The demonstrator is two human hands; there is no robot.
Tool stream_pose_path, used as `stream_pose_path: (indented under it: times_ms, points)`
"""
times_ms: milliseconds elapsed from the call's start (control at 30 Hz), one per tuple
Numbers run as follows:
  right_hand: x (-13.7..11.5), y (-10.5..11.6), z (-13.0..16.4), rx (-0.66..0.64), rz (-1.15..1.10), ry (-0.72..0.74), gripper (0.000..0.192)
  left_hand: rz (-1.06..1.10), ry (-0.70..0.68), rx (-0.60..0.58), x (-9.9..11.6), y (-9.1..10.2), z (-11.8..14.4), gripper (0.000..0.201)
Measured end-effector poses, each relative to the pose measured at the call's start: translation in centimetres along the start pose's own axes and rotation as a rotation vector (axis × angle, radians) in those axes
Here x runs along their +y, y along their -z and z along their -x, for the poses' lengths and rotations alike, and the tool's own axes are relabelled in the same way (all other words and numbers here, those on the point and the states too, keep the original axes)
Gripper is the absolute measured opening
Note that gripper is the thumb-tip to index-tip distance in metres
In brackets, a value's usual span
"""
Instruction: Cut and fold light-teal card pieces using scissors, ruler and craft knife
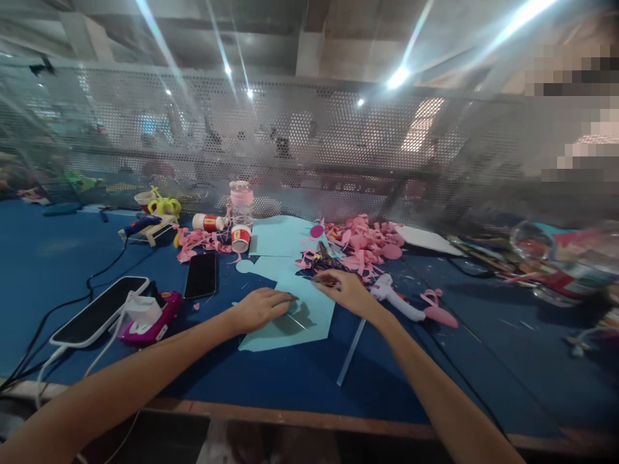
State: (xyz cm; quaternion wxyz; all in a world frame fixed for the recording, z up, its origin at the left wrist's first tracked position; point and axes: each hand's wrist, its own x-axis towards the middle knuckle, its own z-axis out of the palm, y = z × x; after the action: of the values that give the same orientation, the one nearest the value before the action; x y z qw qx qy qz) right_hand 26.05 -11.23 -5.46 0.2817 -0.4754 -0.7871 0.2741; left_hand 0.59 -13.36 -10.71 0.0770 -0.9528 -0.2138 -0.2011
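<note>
While the left hand lies flat, fingers spread, pressing a light blue paper sheet near the middle of the blue table, the right hand pinches the sheet's far edge (what it grips is too small to tell). A heap of pink paper scraps crowds just behind, a black phone lies left, and a glue gun lies right.

Light-blue paper sheet — flat on the blue table, cut edges irregular, partly under the left hand — near the pink scraps.
</note>
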Motion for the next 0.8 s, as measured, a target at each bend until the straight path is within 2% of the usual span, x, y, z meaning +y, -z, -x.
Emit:
stream_pose_path:
  times_ms: [33,100,167,233,267,333,400,500,700,800]
  points:
    - [0.0,0.8,0.6,0.061,0.103,0.009,0.030,-0.015,0.012,-0.020,0.0,0.0,0.0,0.027]
    - [0.7,2.5,2.2,0.266,0.416,0.002,0.034,-0.016,0.086,-0.058,0.0,-0.2,0.0,0.029]
    - [2.3,4.3,3.9,0.405,0.795,-0.112,0.048,-0.010,0.192,-0.072,0.2,-0.4,-0.1,0.031]
    - [4.4,5.9,5.3,0.346,1.015,-0.307,0.061,-0.003,0.252,-0.090,0.6,-0.8,-0.4,0.030]
    - [5.5,6.6,5.7,0.273,1.062,-0.419,0.065,0.005,0.250,-0.113,0.8,-1.0,-0.5,0.029]
    - [7.4,7.4,6.0,0.089,1.076,-0.533,0.059,0.028,0.212,-0.178,1.1,-1.3,-0.8,0.026]
    - [8.6,7.6,5.9,0.062,1.068,-0.563,0.053,0.051,0.175,-0.228,1.2,-1.4,-0.9,0.027]
    - [9.1,7.2,5.5,0.111,1.066,-0.525,0.051,0.070,0.126,-0.247,1.0,-1.1,-0.8,0.029]
    - [8.2,7.3,5.9,0.186,1.005,-0.452,0.039,0.222,0.004,-0.303,-0.1,0.8,0.0,0.026]
    - [7.5,8.1,5.8,0.373,0.744,-0.376,0.039,0.342,-0.032,-0.328,-0.5,1.6,-0.2,0.025]
